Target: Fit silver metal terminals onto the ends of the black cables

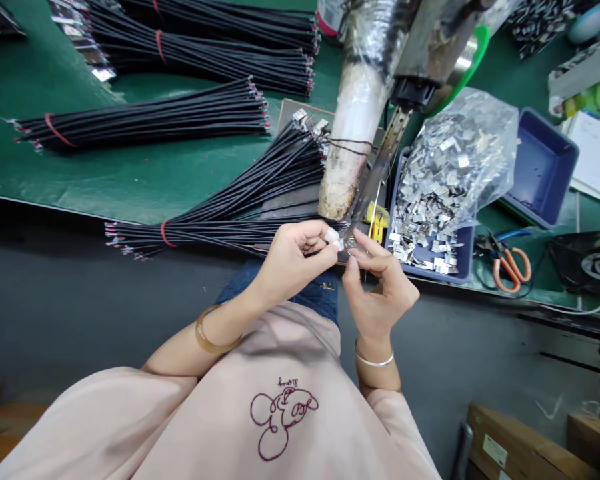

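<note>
Presently, in the head view, a green tabletop (pixel 155 173) carries banded bundles of black cable (pixel 165 117) at the far left. A wrapped white tube (pixel 347 140) and a slotted metal bar (pixel 393 140) slope down close above the work spot, partly obstructing it. To the right stand a blue tray (pixel 466 252) of loose metal pieces (pixel 415 223), a plastic bag (pixel 497 133) resting over it, a second blue tray (pixel 545 160) and an orange-handled tool (pixel 514 270). A fanned cable bundle (pixel 250 193) lies beside and beyond the left hand (pixel 307 250), whose thumb and forefinger pinch a small piece (pixel 344 251), too small to identify. Just beside it, the right hand (pixel 380 277) has its fingertips drawn close together; whether they grip anything cannot be told.
</note>
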`<action>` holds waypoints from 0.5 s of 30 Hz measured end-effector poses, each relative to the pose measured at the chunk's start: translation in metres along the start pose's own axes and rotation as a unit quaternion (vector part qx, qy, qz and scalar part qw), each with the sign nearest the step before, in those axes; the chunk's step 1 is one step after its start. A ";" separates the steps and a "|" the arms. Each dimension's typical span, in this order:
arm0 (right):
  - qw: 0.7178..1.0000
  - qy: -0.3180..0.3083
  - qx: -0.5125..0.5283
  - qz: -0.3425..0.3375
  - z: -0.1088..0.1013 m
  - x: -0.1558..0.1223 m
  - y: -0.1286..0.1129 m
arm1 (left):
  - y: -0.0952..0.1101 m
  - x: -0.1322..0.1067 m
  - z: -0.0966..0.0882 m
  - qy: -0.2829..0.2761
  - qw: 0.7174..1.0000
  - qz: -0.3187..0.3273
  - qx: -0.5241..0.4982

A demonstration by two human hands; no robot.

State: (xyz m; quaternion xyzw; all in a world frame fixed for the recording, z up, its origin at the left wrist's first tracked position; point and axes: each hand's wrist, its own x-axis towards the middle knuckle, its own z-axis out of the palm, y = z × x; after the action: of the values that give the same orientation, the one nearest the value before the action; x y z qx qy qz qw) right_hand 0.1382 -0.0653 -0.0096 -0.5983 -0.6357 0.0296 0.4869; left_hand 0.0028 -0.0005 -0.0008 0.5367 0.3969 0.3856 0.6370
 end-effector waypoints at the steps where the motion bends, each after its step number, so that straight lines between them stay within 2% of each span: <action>1: 1.000 -0.007 0.003 0.005 -0.001 -0.001 0.000 | 0.000 0.000 0.000 -0.005 1.000 -0.004 0.002; 9: 0.999 -0.030 -0.001 0.016 -0.005 -0.001 0.003 | -0.001 -0.002 0.002 -0.001 1.000 -0.006 0.011; 15: 0.999 -0.031 0.006 0.005 -0.005 0.003 -0.003 | 0.004 0.000 0.004 0.027 1.000 0.006 -0.003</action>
State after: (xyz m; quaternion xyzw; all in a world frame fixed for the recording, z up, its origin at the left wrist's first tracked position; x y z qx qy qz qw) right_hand 0.1403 -0.0663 -0.0032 -0.5978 -0.6470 0.0543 0.4701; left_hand 0.0064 -0.0014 0.0032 0.5266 0.4096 0.4050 0.6252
